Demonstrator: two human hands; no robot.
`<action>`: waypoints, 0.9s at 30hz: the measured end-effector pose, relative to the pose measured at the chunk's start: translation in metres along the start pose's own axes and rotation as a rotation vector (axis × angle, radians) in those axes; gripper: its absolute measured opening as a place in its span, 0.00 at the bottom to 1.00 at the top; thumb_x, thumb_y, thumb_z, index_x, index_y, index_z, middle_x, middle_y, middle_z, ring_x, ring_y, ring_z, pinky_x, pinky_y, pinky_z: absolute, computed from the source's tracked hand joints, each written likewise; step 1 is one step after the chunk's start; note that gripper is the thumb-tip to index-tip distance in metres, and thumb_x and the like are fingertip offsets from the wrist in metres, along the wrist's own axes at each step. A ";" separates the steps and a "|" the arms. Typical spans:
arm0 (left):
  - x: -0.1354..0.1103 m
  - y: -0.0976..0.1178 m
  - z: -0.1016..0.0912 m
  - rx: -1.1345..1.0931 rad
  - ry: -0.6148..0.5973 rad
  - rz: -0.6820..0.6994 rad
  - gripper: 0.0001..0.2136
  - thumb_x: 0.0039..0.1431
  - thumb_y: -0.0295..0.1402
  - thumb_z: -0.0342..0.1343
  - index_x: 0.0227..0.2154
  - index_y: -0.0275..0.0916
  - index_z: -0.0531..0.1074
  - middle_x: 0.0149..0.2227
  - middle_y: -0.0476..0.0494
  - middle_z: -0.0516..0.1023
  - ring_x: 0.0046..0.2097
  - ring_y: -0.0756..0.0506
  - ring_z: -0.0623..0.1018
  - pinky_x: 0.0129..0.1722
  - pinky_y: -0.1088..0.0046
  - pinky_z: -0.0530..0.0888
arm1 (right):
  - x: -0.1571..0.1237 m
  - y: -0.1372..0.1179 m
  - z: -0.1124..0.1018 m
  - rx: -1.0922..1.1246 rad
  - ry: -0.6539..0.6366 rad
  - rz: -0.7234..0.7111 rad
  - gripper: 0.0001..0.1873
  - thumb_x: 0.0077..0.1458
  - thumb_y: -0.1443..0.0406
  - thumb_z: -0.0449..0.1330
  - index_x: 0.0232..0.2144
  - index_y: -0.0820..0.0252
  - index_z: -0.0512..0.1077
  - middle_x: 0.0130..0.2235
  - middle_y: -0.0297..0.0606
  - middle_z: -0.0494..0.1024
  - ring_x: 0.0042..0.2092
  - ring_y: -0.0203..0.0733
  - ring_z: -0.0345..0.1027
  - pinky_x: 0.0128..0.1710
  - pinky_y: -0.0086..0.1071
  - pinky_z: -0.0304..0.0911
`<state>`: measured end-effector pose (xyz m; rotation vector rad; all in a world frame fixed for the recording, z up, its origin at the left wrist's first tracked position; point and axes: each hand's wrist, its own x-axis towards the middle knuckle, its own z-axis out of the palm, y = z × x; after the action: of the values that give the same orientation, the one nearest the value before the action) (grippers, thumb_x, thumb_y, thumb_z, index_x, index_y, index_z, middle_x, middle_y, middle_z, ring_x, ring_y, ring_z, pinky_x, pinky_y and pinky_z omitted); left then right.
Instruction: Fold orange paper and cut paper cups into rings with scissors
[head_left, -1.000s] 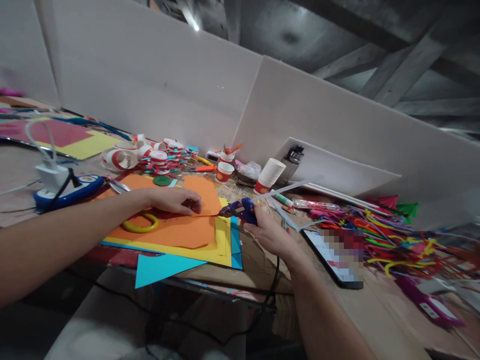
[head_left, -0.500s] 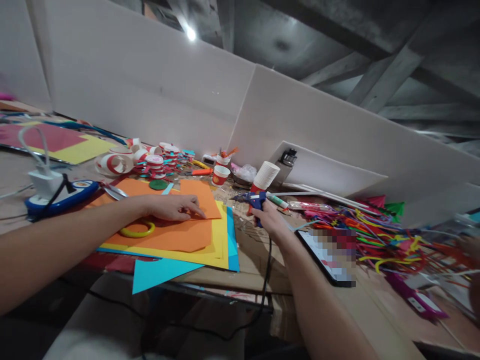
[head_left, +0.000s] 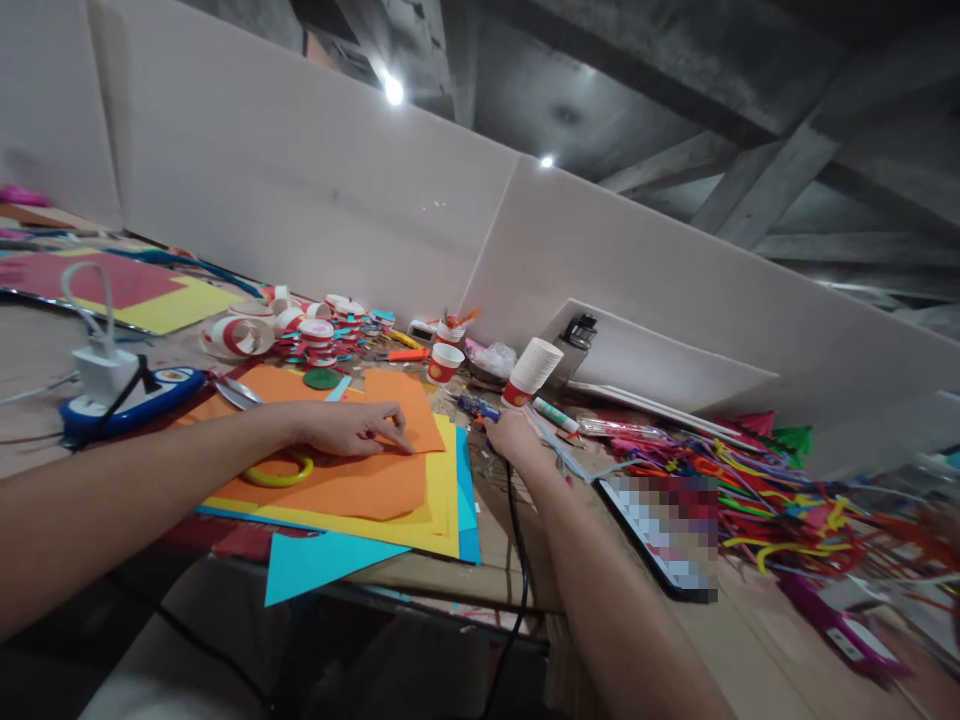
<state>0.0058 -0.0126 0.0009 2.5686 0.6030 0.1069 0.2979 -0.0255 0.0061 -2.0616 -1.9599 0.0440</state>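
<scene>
Orange paper at the near middle of the table, cut sheet below with an orange piece lying over its far side. Left hand rests on it: index finger stretched to the piece's near edge, the other fingers loosely curled, thumb hard to make out, nothing plainly gripped. Right hand closed round the handle of a blue glue gun, just beyond the paper's right edge, nozzle toward the left and held low; cannot tell whether the gun touches the table. Black cord drops from the handle over the table edge. Step in hand, as I judge it: left hand pressing the paper edge down, gun held off to the side. The next move would call for steady pressure at that edge, and for a nozzle clear of both fingers and cups. Outward: scissors' yellow handle on the orange by the left wrist; yellow sheet and blue sheet beneath; blue triangle jutting past the near edge. Beyond the gun, a cup stack and single cup. Phone right of the right forearm.
</scene>
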 end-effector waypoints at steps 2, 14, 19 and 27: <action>0.000 -0.001 0.000 -0.001 0.004 0.000 0.24 0.60 0.23 0.47 0.55 0.52 0.71 0.52 0.43 0.66 0.45 0.49 0.72 0.46 0.79 0.66 | -0.009 -0.007 -0.004 -0.055 0.058 0.031 0.14 0.58 0.63 0.55 0.38 0.70 0.75 0.42 0.61 0.76 0.47 0.55 0.70 0.47 0.44 0.63; 0.000 -0.002 0.002 0.031 0.101 0.054 0.15 0.62 0.27 0.50 0.45 0.46 0.79 0.47 0.43 0.71 0.43 0.50 0.75 0.41 0.81 0.68 | -0.073 -0.068 0.007 -0.005 -0.191 -0.699 0.16 0.65 0.59 0.50 0.46 0.58 0.74 0.44 0.42 0.74 0.47 0.41 0.66 0.46 0.32 0.59; 0.001 -0.008 0.003 0.037 0.077 0.078 0.16 0.62 0.26 0.50 0.47 0.47 0.78 0.49 0.42 0.69 0.44 0.50 0.74 0.43 0.81 0.68 | -0.076 -0.070 0.003 -0.122 -0.202 -0.658 0.18 0.66 0.59 0.49 0.45 0.59 0.75 0.42 0.42 0.75 0.45 0.41 0.68 0.43 0.31 0.58; -0.001 -0.006 -0.001 0.086 0.051 0.101 0.15 0.63 0.30 0.50 0.46 0.48 0.79 0.50 0.42 0.70 0.43 0.50 0.74 0.43 0.80 0.67 | -0.077 -0.071 -0.006 -0.210 -0.215 -0.543 0.22 0.68 0.59 0.45 0.38 0.57 0.78 0.37 0.41 0.77 0.41 0.39 0.70 0.42 0.30 0.58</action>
<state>0.0025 -0.0076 -0.0012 2.6875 0.5069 0.1854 0.2244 -0.1005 0.0142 -1.6161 -2.6959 -0.0609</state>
